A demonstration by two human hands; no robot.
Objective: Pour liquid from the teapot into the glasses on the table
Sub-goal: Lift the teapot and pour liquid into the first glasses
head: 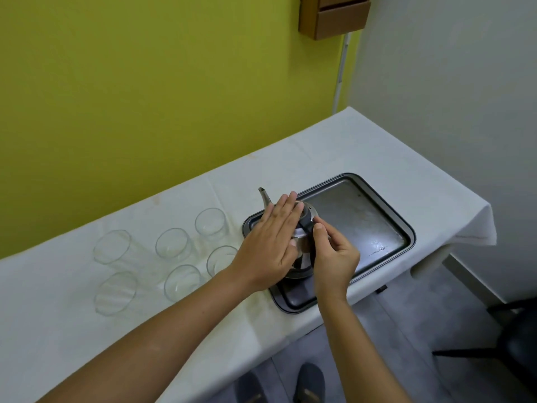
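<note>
steel and glass sit under both hands: the left hand (271, 242) lies flat and open, palm down, over the lid and near shoulder of the small steel-and-glass teapot with a black handle (302, 242), fingers stretched toward the thin metal spout (265, 196), which points away toward the wall. the right hand (334, 254) is curled around the black handle, thumb pressed on its top, so it looks like a closed grip on the teapot. the pot stands upright at the left end of the dark rectangular metal tray (374, 225), not visibly lifted, though its base is mostly hidden by the hands.

just left of the tray, six clear round drinking glasses (174, 245) stand in two rows of three on the white tablecloth (363, 146), set slightly apart from one another. all six look empty, and no liquid shows in any of them, though clear glass on white cloth makes that hard to be sure of.

by my reading the task has barely begun: the pot is only being grasped and steadied. lifting, tipping and filling each of the six glasses is all left to do.
</note>
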